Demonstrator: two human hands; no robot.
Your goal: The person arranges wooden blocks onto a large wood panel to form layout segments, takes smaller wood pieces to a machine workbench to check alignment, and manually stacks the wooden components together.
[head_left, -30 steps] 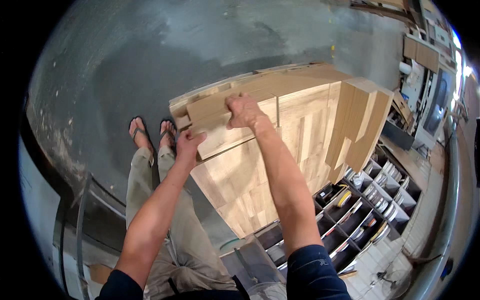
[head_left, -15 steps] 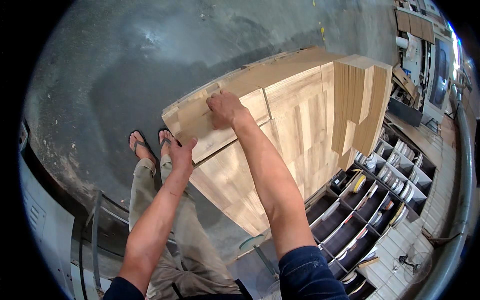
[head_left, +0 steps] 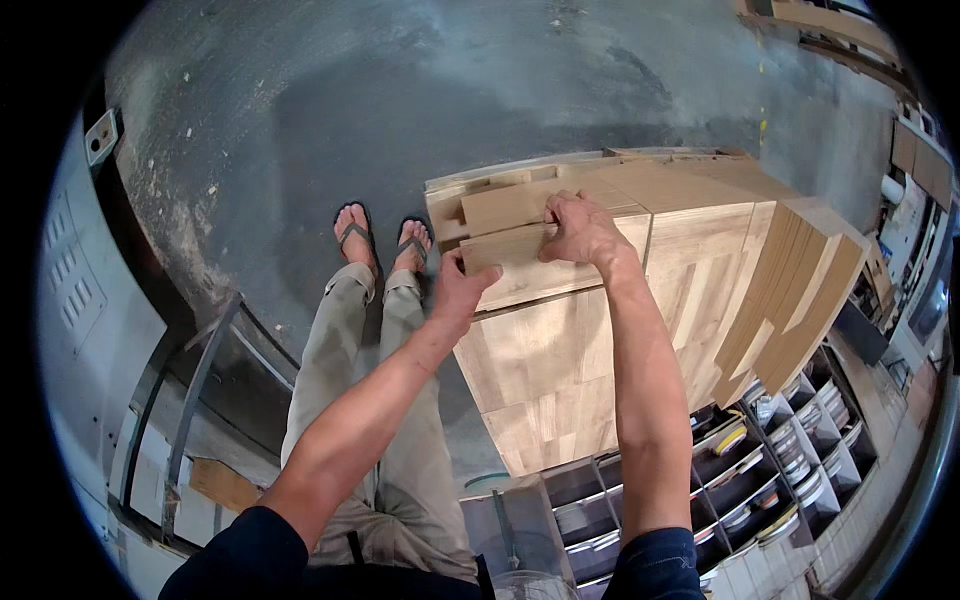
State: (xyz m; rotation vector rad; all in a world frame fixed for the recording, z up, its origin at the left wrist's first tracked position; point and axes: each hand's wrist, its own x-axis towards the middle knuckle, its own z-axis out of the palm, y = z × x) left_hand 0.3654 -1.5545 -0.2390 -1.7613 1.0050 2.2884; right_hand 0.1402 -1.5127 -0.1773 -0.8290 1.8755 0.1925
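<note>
- Far left: a pale metal cabinet (head_left: 75, 290) with vent slots is seen, with a dark steel frame (head_left: 200, 380) beside it; a grey, scuffed, dusty concrete floor (head_left: 300, 130) lies beyond.
- Feet in flip-flops (head_left: 385, 235) and khaki trousers (head_left: 370, 400) are seen just left of the stack.
- Left hand (head_left: 462, 290): compared with a second ago it has been kept at the near left end of the wooden board (head_left: 530, 265); it is now pressed against that end, thumb up, fingers curled under. The grip underneath is hidden, so a full clasp cannot be told.
- The wooden board is lying on top of the stack of wood panels (head_left: 620, 330), at its near left corner, slightly angled; since a second ago the view has swung and the board reads lower on the stack, so it is judged as being squared up or pulled off.
- Right hand (head_left: 580, 225): laid palm-down on the board's far edge, fingers hooked over it, closed on the board.
- Material: pale finger-jointed timber, matt, block pattern visible, flat rectangular slabs, sharp edges.
- Right: fanned thin panels (head_left: 790, 290) lean on the stack; dark compartment trays (head_left: 740, 470) of small round parts sit below.
</note>
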